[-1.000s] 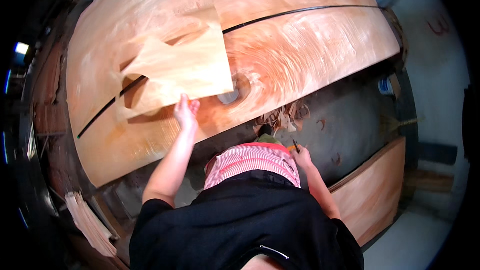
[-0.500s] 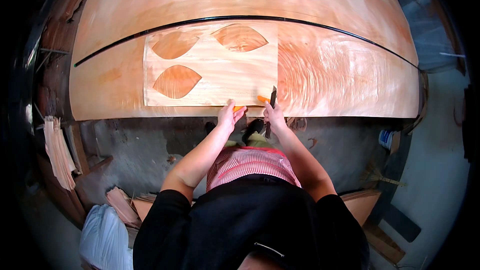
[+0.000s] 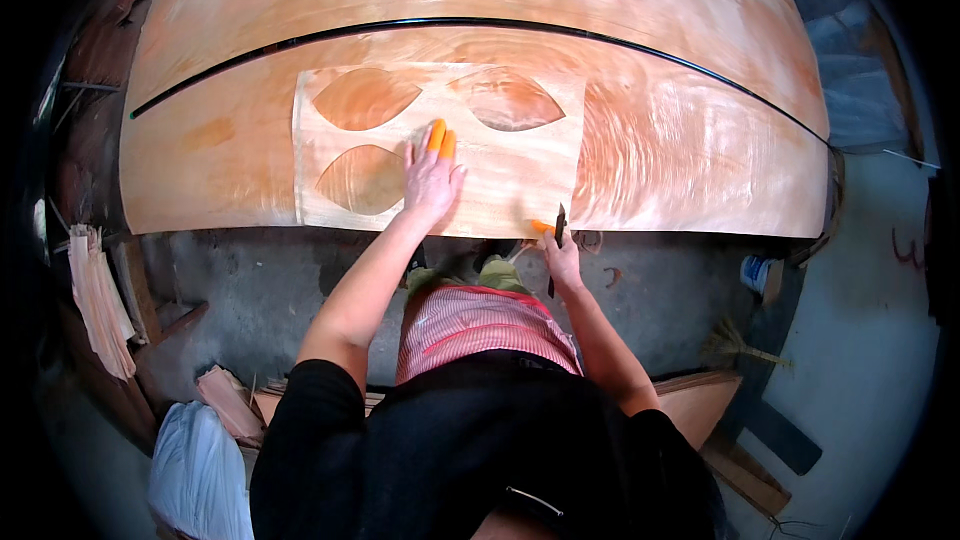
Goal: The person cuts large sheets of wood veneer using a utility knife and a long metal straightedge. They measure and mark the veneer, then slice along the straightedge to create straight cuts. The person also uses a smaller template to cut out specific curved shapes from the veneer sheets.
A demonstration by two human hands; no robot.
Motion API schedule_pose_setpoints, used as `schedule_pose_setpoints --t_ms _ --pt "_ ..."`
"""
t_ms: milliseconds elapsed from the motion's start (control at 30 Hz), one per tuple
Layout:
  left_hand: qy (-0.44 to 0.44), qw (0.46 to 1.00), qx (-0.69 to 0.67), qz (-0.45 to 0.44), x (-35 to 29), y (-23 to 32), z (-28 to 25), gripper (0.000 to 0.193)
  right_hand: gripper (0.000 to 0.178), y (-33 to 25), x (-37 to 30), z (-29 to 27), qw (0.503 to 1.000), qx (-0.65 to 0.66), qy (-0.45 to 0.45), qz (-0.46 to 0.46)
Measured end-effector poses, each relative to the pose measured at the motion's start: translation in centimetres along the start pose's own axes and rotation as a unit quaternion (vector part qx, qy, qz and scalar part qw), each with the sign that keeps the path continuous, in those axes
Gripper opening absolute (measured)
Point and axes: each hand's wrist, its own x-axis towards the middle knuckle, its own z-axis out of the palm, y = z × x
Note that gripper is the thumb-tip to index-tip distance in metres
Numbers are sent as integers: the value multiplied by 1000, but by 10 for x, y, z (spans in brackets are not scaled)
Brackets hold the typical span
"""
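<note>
Left hand [image 3: 432, 175] moved up, grip apart, flat on one template sheet [image 3: 500, 190], three leaf cutouts; right hand [image 3: 562, 258] clamped on knife [image 3: 559, 230].

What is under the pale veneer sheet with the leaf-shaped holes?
The pale veneer sheet lies on a larger reddish veneer sheet, which shows through its three holes. The left hand presses on top; the rest underneath is covered.

To my left, a stack of thin wood strips [image 3: 100, 300] leans by the wall. A white sack [image 3: 195, 470] sits near my left elbow, with wood scraps [image 3: 232, 402] just beside it. On my right, a small blue and white can [image 3: 760, 275] stands on the grey floor [image 3: 270, 290], a straw broom [image 3: 740, 345] near it.
</note>
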Motion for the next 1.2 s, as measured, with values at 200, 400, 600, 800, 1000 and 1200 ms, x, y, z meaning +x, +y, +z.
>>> schedule_pose_setpoints --t_ms 200,400,600,800,1000,1200 --pt "-80 996 36 11 -4 -8 4 65 24 17 8 0 998 16 40 -44" --pt "-79 996 25 41 5 2 11 65 25 13 3 -15 995 38 70 -53" --pt "-57 997 36 45 20 -23 9 63 22 -12 1 -11 997 5 -54 -56" --pt "64 995 44 -69 20 -47 3 50 28 -90 -5 21 924 -273 -115 -241" --pt "88 993 41 -69 20 -54 8 42 19 -117 9 76 875 -323 -268 -242" --pt "69 995 34 -58 19 -54 5 39 20 -107 30 139 889 -344 -235 -188"
